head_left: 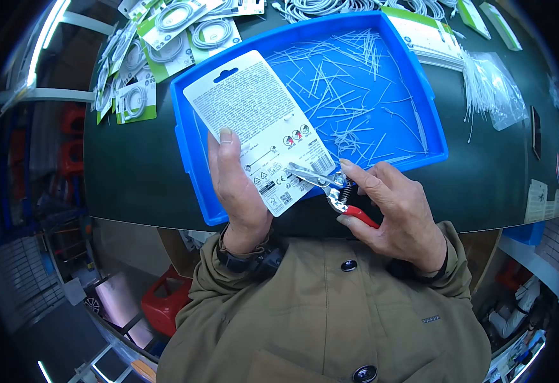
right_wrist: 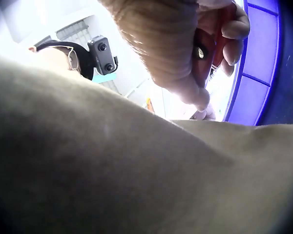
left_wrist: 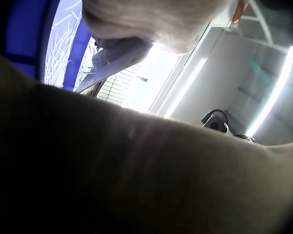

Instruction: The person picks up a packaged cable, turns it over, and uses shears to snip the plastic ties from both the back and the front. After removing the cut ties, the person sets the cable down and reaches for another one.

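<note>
Pinching printed card [head_left: 263, 124], left grip [head_left: 236, 191], right grip [head_left: 399, 214] curled round red-handled snips [head_left: 335, 199]

Snips [head_left: 337, 198] are showing shiny metal, the package [head_left: 263, 124] smooth card; by the near edge of the surface [head_left: 145, 172], the tray [head_left: 422, 90] is showing smooth plastic.

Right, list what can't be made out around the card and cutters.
Fine print on the card: head view, too small to read.
Card's other face: head view, turned away.
Most fingers of the left hand: head view, behind the card.
One handle of the cutters: head view, behind the right hand.
Lower left wrist view: blocked by dark skin-close blur.
</note>
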A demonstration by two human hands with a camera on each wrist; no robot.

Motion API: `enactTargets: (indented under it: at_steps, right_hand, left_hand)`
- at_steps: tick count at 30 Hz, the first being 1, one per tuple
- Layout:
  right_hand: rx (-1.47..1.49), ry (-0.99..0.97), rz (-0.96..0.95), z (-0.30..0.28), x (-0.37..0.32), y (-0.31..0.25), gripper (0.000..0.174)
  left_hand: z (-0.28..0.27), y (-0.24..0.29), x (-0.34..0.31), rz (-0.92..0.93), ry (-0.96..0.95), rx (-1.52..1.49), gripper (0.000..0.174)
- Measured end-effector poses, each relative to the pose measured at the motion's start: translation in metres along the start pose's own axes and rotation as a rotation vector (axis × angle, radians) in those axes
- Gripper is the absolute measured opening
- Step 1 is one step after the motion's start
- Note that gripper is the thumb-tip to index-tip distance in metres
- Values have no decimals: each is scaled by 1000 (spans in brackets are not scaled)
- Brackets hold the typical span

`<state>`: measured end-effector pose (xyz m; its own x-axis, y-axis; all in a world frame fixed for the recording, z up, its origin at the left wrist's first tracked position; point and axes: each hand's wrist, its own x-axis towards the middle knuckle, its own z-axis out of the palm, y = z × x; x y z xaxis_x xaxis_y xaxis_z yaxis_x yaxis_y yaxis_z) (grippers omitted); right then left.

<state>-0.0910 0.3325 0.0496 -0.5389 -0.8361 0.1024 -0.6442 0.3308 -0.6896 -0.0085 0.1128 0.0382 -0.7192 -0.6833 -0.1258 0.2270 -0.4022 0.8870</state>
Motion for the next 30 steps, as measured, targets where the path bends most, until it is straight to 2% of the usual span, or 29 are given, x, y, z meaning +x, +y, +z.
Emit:
enactTargets:
  at_steps: [3,7,16,18,22,26,29,30]
  right_hand:
    - [6,-4,-17,2,-1,0,77]
    - [12,-3,-24,4,-4,1,75]
    - [148,18,29,9,-10,-1,74]
    - [188,24,26,6,-10,-1,75]
    - [192,156,-8,-6,-8,4,81]
    - [177,291,-89,-16,0,9,83]
    - [175,305,-89,-16,4,9,85]
    - [170,291,-84,-16,5,8,85]
  left_hand:
    - [1,0,-1,19,5,-1,40]
    - [1,-2,0,38,35,42,49]
    - [-8,-4,2,-12,-52,62,47]
    - [-7,0,3,-27,-88,27,45]
    - [-28,8,16,-114,-116,-54,43]
    - [-43,31,22,-268,-177,-287,43]
    - [-52,36,22,-266,-112,-460,41]
    - [-50,35,23,-254,-65,-393,29]
